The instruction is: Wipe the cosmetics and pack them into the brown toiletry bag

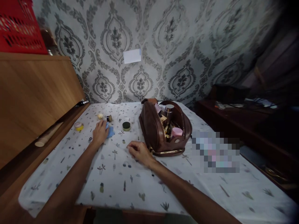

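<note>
My left hand is closed on a blue cloth that lies bunched on the table. Just beyond its fingertips are a small dark jar with a gold-coloured end, lying on its side, and a little cream-coloured piece. A round dark-green lidded jar stands to the right of the cloth. My right hand rests on the tablecloth with its fingers curled in; nothing shows in them. Beside it stands a brown cosmetic bag, unzipped, with a pink-lidded jar and a silver-capped bottle inside.
A yellow jar with a pale lid sits at the table's left side. A wooden cabinet borders the left, with a red basket on top. Right of the bag is a blurred-out item. Patterned wallpaper closes off the back.
</note>
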`<state>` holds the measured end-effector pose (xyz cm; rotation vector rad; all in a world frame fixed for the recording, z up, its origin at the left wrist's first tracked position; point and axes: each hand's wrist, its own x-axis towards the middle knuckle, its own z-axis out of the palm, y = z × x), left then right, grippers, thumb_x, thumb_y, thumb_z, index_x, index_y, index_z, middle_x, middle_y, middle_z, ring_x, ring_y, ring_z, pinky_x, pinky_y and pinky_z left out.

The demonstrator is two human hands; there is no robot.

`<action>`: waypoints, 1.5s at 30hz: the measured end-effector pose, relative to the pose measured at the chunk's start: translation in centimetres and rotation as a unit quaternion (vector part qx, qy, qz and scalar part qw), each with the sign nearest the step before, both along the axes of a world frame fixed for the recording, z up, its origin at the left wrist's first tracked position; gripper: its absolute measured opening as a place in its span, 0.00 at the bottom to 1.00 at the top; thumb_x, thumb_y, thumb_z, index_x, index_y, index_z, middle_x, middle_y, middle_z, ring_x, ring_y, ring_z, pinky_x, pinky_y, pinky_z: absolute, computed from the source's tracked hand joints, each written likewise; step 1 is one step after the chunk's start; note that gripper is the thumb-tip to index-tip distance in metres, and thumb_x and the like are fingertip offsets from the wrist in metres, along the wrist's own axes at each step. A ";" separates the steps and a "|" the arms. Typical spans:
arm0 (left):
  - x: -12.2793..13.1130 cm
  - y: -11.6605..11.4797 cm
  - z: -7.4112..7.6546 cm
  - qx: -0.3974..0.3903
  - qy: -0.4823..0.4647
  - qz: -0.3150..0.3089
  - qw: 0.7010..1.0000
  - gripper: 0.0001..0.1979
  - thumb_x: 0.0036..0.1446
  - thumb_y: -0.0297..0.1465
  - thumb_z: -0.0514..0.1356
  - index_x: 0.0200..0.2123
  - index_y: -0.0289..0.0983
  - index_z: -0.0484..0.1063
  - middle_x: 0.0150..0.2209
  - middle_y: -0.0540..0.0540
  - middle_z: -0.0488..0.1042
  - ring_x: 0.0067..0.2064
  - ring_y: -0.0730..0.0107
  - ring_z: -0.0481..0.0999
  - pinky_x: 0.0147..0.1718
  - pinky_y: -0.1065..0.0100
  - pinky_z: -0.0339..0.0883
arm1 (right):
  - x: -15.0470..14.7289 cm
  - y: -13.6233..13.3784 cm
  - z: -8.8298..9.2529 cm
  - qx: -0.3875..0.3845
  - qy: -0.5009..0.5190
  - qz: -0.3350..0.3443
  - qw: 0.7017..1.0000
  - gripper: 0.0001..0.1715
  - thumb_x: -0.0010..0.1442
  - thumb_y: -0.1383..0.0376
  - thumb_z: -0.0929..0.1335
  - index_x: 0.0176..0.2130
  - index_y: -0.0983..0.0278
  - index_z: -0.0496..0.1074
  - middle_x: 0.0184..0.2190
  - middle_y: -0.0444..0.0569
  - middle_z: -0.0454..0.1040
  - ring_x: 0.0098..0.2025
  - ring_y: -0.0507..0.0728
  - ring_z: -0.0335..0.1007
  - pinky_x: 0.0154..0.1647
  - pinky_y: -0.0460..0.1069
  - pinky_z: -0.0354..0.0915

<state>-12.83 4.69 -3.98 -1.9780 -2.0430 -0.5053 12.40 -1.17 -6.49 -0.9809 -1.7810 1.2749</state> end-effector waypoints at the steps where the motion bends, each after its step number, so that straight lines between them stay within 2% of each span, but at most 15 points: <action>1: -0.3 0.1 -0.1 -0.007 -0.001 0.000 1.000 0.22 0.68 0.35 0.52 0.61 0.36 0.65 0.58 0.37 0.70 0.58 0.52 0.69 0.48 0.59 0.70 | 0.0 -0.1 0.1 0.000 -0.002 -0.001 1.000 0.09 0.60 0.66 0.65 0.29 0.65 0.70 0.19 0.38 0.65 0.19 0.47 0.63 0.23 0.42 0.56; 5: -0.7 0.2 -0.4 -0.027 -0.008 -0.003 1.000 0.20 0.67 0.38 0.53 0.58 0.39 0.68 0.53 0.40 0.73 0.52 0.55 0.74 0.45 0.61 0.71 | 0.1 -0.4 0.3 -0.005 -0.007 -0.008 1.000 0.08 0.60 0.67 0.65 0.29 0.65 0.71 0.20 0.38 0.66 0.19 0.47 0.64 0.22 0.42 0.56; 9: -0.5 -0.1 -0.2 -0.019 -0.020 -0.020 0.999 0.18 0.67 0.38 0.52 0.55 0.40 0.70 0.53 0.41 0.71 0.51 0.56 0.75 0.42 0.62 0.71 | 0.1 -0.5 0.4 -0.010 -0.016 -0.014 1.000 0.08 0.60 0.69 0.65 0.29 0.65 0.71 0.20 0.38 0.66 0.19 0.47 0.64 0.21 0.42 0.56; 14: 1.1 -0.6 0.1 0.004 -0.034 -0.089 0.995 0.18 0.66 0.41 0.52 0.54 0.41 0.70 0.51 0.44 0.72 0.48 0.60 0.76 0.40 0.66 0.70 | 0.2 -0.4 0.6 -0.032 -0.002 -0.025 0.999 0.06 0.60 0.69 0.66 0.30 0.65 0.71 0.20 0.38 0.66 0.19 0.47 0.65 0.21 0.41 0.55; 20: 3.2 -1.5 0.4 -0.012 -0.015 -0.167 0.986 0.17 0.67 0.42 0.50 0.49 0.41 0.73 0.48 0.44 0.74 0.44 0.61 0.77 0.38 0.67 0.70 | 0.3 -0.4 0.8 -0.022 -0.007 -0.021 1.000 0.06 0.61 0.68 0.66 0.31 0.65 0.71 0.20 0.37 0.66 0.19 0.46 0.64 0.21 0.41 0.55; 24: 2.8 -1.3 0.2 -0.017 -0.019 -0.159 0.987 0.18 0.68 0.40 0.47 0.49 0.40 0.74 0.49 0.43 0.77 0.47 0.59 0.78 0.41 0.65 0.71 | 0.2 -0.2 0.5 -0.020 -0.002 -0.017 1.000 0.07 0.61 0.69 0.66 0.30 0.65 0.71 0.19 0.37 0.65 0.19 0.47 0.64 0.21 0.41 0.56; 29: 2.5 -1.0 0.3 -0.023 0.004 -0.113 0.993 0.17 0.68 0.34 0.48 0.49 0.41 0.74 0.50 0.42 0.78 0.50 0.57 0.78 0.46 0.63 0.70 | 0.2 0.0 0.2 -0.026 0.008 -0.017 0.999 0.07 0.60 0.69 0.65 0.30 0.65 0.71 0.20 0.37 0.66 0.18 0.46 0.64 0.20 0.41 0.56; 35: 2.3 -1.4 2.2 -0.042 0.063 -0.014 0.997 0.17 0.65 0.28 0.49 0.51 0.38 0.73 0.51 0.39 0.77 0.48 0.51 0.78 0.40 0.59 0.71 | 0.2 0.0 0.3 -0.023 0.009 -0.024 0.999 0.07 0.60 0.70 0.65 0.29 0.65 0.71 0.21 0.37 0.66 0.18 0.46 0.64 0.21 0.41 0.56; 38: 2.0 -1.6 3.0 -0.033 0.080 0.015 0.996 0.17 0.64 0.27 0.49 0.50 0.38 0.73 0.51 0.38 0.76 0.49 0.49 0.77 0.38 0.58 0.71 | 0.1 -0.1 0.5 -0.020 0.004 -0.021 1.000 0.07 0.60 0.70 0.66 0.30 0.65 0.71 0.20 0.37 0.66 0.19 0.46 0.64 0.21 0.41 0.56; 42: 2.9 -1.6 3.5 0.010 0.068 -0.017 0.998 0.17 0.63 0.27 0.50 0.50 0.38 0.73 0.51 0.38 0.75 0.51 0.51 0.76 0.40 0.59 0.71 | 0.1 -0.2 0.7 -0.020 0.003 -0.021 1.000 0.08 0.61 0.70 0.66 0.29 0.65 0.71 0.18 0.37 0.65 0.19 0.47 0.64 0.22 0.41 0.56; 45: 5.2 -0.8 3.6 0.028 0.049 -0.099 0.994 0.19 0.63 0.27 0.50 0.53 0.40 0.72 0.52 0.41 0.75 0.52 0.55 0.75 0.43 0.62 0.71 | 0.2 -0.3 0.9 -0.018 0.003 -0.022 1.000 0.09 0.60 0.71 0.66 0.28 0.65 0.71 0.17 0.36 0.64 0.19 0.47 0.64 0.22 0.41 0.56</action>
